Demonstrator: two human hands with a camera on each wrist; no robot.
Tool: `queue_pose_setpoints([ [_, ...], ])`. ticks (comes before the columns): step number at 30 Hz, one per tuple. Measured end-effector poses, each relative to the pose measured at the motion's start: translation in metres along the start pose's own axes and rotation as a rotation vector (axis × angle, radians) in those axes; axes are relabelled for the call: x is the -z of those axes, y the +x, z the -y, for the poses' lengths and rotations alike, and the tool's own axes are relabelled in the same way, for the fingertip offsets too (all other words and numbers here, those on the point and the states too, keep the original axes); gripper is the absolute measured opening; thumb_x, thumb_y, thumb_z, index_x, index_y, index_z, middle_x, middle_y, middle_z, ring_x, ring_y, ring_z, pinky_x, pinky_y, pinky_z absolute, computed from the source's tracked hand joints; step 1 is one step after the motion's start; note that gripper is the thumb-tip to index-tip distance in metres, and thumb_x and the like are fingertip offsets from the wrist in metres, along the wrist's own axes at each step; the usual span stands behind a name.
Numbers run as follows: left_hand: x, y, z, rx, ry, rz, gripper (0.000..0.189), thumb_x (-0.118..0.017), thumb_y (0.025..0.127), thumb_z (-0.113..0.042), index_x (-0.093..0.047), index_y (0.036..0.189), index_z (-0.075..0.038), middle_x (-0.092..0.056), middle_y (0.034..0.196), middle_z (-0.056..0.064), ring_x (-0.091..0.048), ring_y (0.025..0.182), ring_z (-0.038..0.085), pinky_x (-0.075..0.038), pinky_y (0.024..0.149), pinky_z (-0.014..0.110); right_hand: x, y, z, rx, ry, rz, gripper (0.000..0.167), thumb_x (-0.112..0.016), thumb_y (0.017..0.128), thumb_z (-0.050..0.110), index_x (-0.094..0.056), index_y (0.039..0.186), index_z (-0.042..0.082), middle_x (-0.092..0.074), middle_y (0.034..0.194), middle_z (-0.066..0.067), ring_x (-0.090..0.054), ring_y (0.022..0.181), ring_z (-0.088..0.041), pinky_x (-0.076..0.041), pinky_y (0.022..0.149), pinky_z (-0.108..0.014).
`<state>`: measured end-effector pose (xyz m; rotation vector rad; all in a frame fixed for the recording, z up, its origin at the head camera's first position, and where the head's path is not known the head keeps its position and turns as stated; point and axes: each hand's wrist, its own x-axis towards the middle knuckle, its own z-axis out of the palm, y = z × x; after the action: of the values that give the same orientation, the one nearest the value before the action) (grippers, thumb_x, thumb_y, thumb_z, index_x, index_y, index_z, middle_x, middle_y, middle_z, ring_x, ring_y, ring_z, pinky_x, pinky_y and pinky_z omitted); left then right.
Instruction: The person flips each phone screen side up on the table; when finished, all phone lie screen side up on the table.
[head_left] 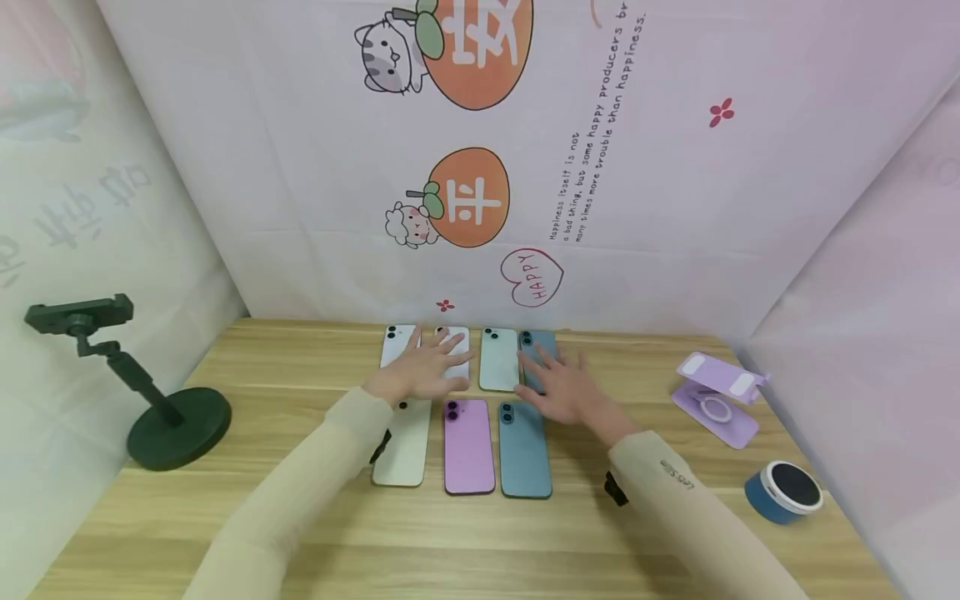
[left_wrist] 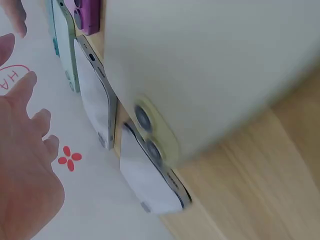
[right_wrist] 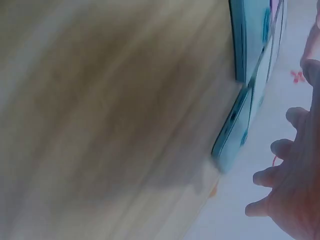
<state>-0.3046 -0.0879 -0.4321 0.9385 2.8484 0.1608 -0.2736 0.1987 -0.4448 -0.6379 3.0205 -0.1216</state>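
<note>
My left hand (head_left: 422, 368), fingers spread, is over the back-row white phone (head_left: 393, 348) and the pale phone (head_left: 458, 343) beside it, partly hiding both. My right hand (head_left: 562, 389) spreads its fingers by the back-row blue phone (head_left: 536, 342). Both wrist views show the left hand (left_wrist: 25, 165) and right hand (right_wrist: 300, 170) raised off the phones, holding nothing. Between them in the back row lies a mint phone (head_left: 498, 360). Nearer me lie a cream phone (head_left: 402, 450), a purple phone (head_left: 469, 450) and another blue phone (head_left: 524, 454), all with cameras up.
A black phone stand (head_left: 176, 425) stands on the left of the wooden table (head_left: 465, 550). At the right are a folding lilac stand (head_left: 720, 404) and a blue-and-white round device (head_left: 783, 492). A printed cloth (head_left: 637, 275) hangs behind the table.
</note>
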Motion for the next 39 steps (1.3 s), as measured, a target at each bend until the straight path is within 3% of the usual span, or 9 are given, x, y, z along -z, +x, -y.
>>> queue_pose_setpoints([
  [4,0.005,0.017,-0.011,0.001,0.007,0.028,0.063,-0.039,0.107,-0.056,-0.032,0.164,-0.030,-0.018,0.176,0.010,-0.014,0.164,0.038,0.000,0.128,0.071,0.005,0.005,-0.017,-0.044,0.029,0.003,0.072,-0.041,0.107,0.055,-0.029,0.165,0.015,-0.024,0.172,-0.022,-0.024,0.155,-0.058,-0.016,0.119,-0.082],
  [11,0.026,0.048,-0.034,0.001,0.039,0.056,0.064,-0.033,0.107,-0.061,-0.027,0.165,-0.035,-0.021,0.176,0.008,-0.013,0.165,0.032,0.005,0.131,0.064,0.014,0.007,-0.039,-0.096,0.060,0.010,0.073,-0.044,0.106,0.055,-0.031,0.164,0.013,-0.022,0.172,-0.024,-0.022,0.155,-0.057,-0.016,0.121,-0.080],
  [16,0.030,0.062,-0.046,0.003,0.043,0.091,0.065,-0.036,0.106,-0.060,-0.027,0.165,-0.033,-0.020,0.176,0.007,-0.011,0.166,0.031,0.007,0.132,0.062,0.011,0.004,-0.049,-0.103,0.046,0.049,0.076,-0.046,0.105,0.056,-0.030,0.164,0.011,-0.029,0.169,-0.026,-0.027,0.154,-0.056,-0.018,0.121,-0.079],
  [21,0.023,0.079,-0.054,0.027,0.089,0.088,0.069,-0.048,0.103,-0.058,-0.031,0.164,-0.031,-0.024,0.175,0.004,-0.015,0.165,0.029,0.001,0.133,0.059,0.003,0.002,-0.054,-0.114,0.016,0.075,0.080,-0.051,0.101,0.058,-0.033,0.163,0.010,-0.041,0.163,-0.025,-0.036,0.151,-0.052,-0.024,0.120,-0.078],
  [25,0.007,0.097,-0.061,0.056,0.114,0.023,0.071,-0.056,0.100,-0.058,-0.038,0.162,-0.028,-0.033,0.172,0.005,-0.025,0.162,0.028,-0.013,0.133,0.057,-0.005,0.003,-0.056,-0.130,0.058,0.100,0.083,-0.054,0.099,0.059,-0.031,0.164,0.012,-0.041,0.163,-0.026,-0.041,0.148,-0.052,-0.028,0.117,-0.079],
  [28,-0.006,0.106,-0.063,0.084,0.049,-0.003,0.072,-0.060,0.098,-0.056,-0.041,0.161,-0.025,-0.036,0.171,0.006,-0.027,0.161,0.028,-0.017,0.133,0.055,-0.013,0.004,-0.055,-0.137,0.101,0.128,0.083,-0.052,0.099,0.060,-0.029,0.165,0.015,-0.035,0.166,-0.027,-0.038,0.150,-0.052,-0.029,0.116,-0.080],
  [33,-0.016,0.114,-0.065,0.089,-0.063,0.073,0.075,-0.065,0.096,-0.052,-0.039,0.161,-0.024,-0.030,0.173,0.005,-0.019,0.164,0.028,-0.011,0.134,0.054,-0.017,0.002,-0.053,-0.141,0.116,0.166,0.079,-0.048,0.102,0.060,-0.028,0.165,0.019,-0.027,0.171,-0.021,-0.025,0.157,-0.050,-0.027,0.114,-0.083],
  [39,-0.007,0.118,-0.065,0.067,-0.106,0.108,0.081,-0.068,0.095,-0.052,-0.035,0.163,-0.021,-0.027,0.174,0.007,-0.016,0.165,0.030,-0.008,0.134,0.056,-0.008,0.002,-0.054,-0.135,0.087,0.154,0.081,-0.052,0.100,0.061,-0.028,0.166,0.020,-0.026,0.173,-0.015,-0.025,0.157,-0.050,-0.027,0.113,-0.083],
])
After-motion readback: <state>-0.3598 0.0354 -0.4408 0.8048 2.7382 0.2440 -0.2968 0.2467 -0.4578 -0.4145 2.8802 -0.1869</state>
